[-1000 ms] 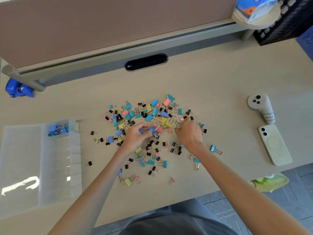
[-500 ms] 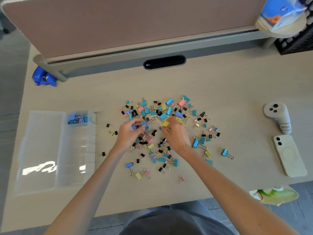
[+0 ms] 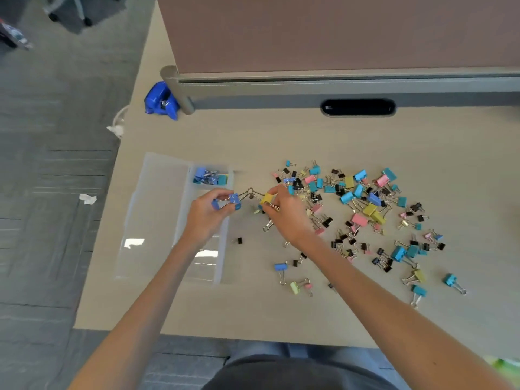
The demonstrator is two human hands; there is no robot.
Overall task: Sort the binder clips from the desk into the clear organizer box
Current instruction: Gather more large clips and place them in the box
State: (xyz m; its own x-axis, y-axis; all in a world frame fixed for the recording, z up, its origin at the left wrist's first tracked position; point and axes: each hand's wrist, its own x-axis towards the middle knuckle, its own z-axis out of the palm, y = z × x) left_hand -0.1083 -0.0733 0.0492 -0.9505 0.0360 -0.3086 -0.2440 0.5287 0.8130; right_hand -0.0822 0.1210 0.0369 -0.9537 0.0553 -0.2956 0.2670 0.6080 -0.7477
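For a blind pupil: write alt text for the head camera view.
The left hand holds blue binder clips and the right hand a yellow clip, by a clear organizer box on a desk. Coloured clips lie scattered to the right.

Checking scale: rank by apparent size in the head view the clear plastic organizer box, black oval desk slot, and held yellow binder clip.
1. Clear plastic organizer box
2. Black oval desk slot
3. Yellow binder clip, pinched in the right hand

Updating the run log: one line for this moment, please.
left hand: holds blue clips over organizer box | right hand: holds yellow clip | pile: unsorted
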